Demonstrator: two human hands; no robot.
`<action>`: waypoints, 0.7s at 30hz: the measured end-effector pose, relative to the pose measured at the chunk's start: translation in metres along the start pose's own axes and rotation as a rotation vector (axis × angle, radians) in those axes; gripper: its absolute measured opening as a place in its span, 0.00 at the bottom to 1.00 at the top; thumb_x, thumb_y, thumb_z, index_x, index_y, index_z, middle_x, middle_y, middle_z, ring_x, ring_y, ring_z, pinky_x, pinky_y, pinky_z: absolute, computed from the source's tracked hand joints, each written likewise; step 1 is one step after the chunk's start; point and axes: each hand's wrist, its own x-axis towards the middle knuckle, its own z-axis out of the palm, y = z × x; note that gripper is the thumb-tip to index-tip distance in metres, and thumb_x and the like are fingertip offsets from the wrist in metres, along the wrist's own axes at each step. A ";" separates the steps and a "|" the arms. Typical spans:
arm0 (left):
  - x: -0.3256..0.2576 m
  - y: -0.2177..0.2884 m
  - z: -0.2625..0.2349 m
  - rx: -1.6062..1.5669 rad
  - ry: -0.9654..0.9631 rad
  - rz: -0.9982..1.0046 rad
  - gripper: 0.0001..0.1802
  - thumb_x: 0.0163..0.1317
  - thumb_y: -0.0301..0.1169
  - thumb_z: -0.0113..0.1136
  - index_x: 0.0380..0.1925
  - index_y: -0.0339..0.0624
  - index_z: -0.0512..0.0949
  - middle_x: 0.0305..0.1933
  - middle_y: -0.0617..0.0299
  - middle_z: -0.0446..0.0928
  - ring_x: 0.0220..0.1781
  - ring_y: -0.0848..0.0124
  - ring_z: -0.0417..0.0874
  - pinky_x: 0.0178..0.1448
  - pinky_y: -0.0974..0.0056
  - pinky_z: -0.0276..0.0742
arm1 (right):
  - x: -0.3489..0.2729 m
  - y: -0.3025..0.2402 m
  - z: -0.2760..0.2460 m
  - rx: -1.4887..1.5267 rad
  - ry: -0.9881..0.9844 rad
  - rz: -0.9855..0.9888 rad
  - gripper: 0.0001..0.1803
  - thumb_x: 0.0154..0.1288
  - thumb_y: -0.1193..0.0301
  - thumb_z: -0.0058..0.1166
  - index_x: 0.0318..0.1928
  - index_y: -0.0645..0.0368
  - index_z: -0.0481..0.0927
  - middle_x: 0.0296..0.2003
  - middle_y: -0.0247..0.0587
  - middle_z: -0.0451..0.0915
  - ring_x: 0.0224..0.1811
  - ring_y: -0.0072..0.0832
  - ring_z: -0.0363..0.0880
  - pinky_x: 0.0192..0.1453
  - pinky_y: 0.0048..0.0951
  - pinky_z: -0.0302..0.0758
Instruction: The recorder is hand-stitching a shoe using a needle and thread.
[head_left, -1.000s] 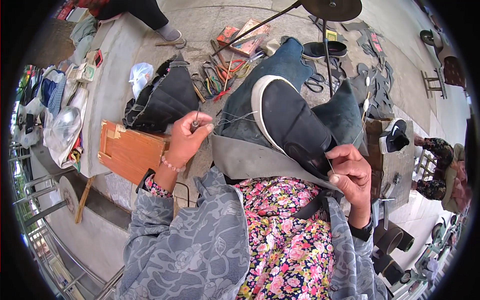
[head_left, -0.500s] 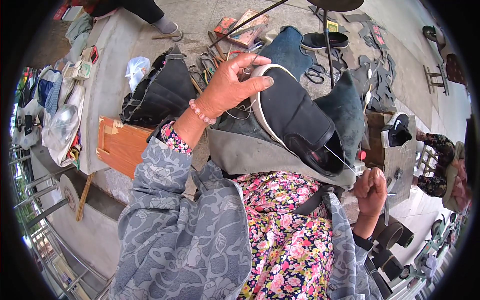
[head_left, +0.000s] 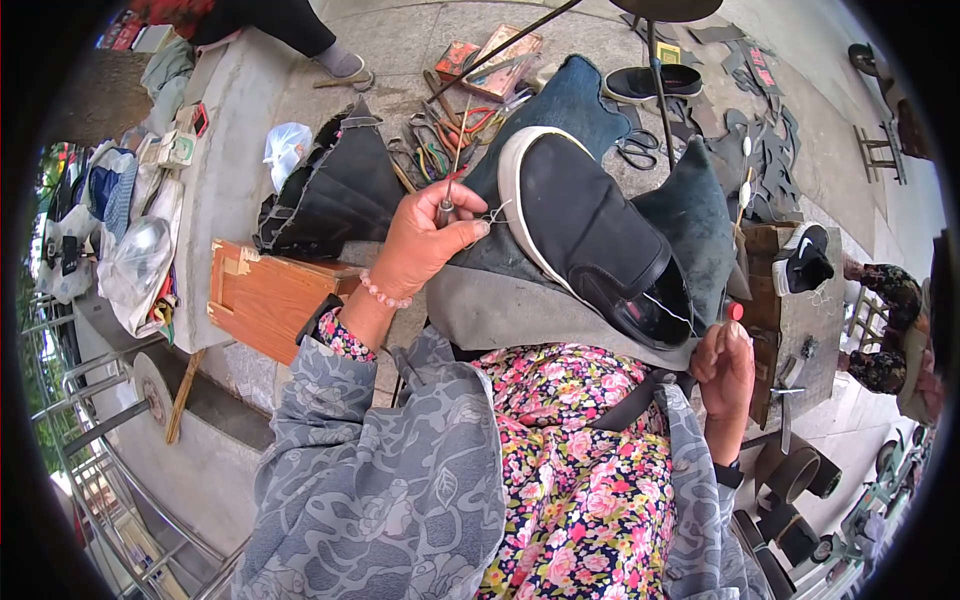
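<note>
A black slip-on shoe (head_left: pixel 590 200) with a white sole edge lies across my lap on a grey cloth (head_left: pixel 500 305), toe pointing away. Just left of its toe, my left hand (head_left: pixel 432 238) is closed round a thin-shafted tool (head_left: pixel 446 208) resembling an awl, its shaft upward. White thread (head_left: pixel 500 212) loops between that hand's fingertips and the sole edge. More thread (head_left: pixel 665 306) shows at the shoe's opening, leading toward my right hand (head_left: pixel 725 368). That hand is pinched by the heel; whatever its fingertips hold is too small to make out.
Pliers (head_left: pixel 482 120) and other tools lie beyond my left hand, near scissors (head_left: pixel 637 150). A black leather piece (head_left: pixel 345 185) stands above a wooden box (head_left: pixel 265 290) on the left. Another shoe (head_left: pixel 803 262) sits right on a box. A metal stand (head_left: pixel 655 75) rises ahead.
My left hand has let go of the shoe's toe and drawn back to the left, thread now at its fingertips. My right hand has come closer to the heel, and the thread there has slackened.
</note>
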 end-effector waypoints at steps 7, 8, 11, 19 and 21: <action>0.010 0.003 0.015 0.076 0.001 0.111 0.08 0.56 0.24 0.69 0.36 0.39 0.81 0.27 0.75 0.71 0.28 0.88 0.67 0.31 0.78 0.64 | 0.000 0.003 -0.001 -0.007 0.007 0.000 0.17 0.74 0.61 0.48 0.27 0.54 0.66 0.20 0.33 0.66 0.15 0.18 0.57 0.19 0.22 0.57; 0.011 0.004 0.014 0.104 -0.014 0.100 0.08 0.55 0.23 0.69 0.35 0.38 0.81 0.26 0.75 0.71 0.28 0.88 0.68 0.31 0.78 0.64 | 0.000 0.003 -0.001 -0.006 0.004 -0.001 0.17 0.74 0.61 0.48 0.27 0.54 0.66 0.19 0.33 0.66 0.15 0.18 0.57 0.19 0.22 0.57; 0.011 0.002 0.009 -0.200 0.001 -0.084 0.07 0.53 0.23 0.69 0.30 0.39 0.79 0.25 0.74 0.72 0.27 0.86 0.70 0.29 0.75 0.64 | 0.000 0.005 -0.002 0.013 0.002 -0.005 0.17 0.74 0.61 0.48 0.27 0.54 0.66 0.19 0.33 0.66 0.15 0.18 0.57 0.18 0.22 0.57; 0.015 -0.004 -0.017 0.503 0.682 0.504 0.06 0.56 0.20 0.65 0.24 0.40 0.78 0.26 0.69 0.74 0.22 0.83 0.68 0.27 0.74 0.63 | -0.002 0.010 -0.011 0.103 -0.003 0.000 0.17 0.75 0.61 0.45 0.29 0.54 0.65 0.20 0.32 0.65 0.15 0.18 0.56 0.18 0.21 0.56; 0.014 -0.003 -0.025 0.207 0.744 0.296 0.05 0.59 0.20 0.63 0.25 0.39 0.78 0.27 0.64 0.78 0.19 0.78 0.71 0.28 0.72 0.69 | -0.002 0.011 -0.013 0.131 -0.014 -0.003 0.17 0.76 0.60 0.45 0.29 0.54 0.65 0.20 0.31 0.64 0.15 0.17 0.55 0.18 0.21 0.56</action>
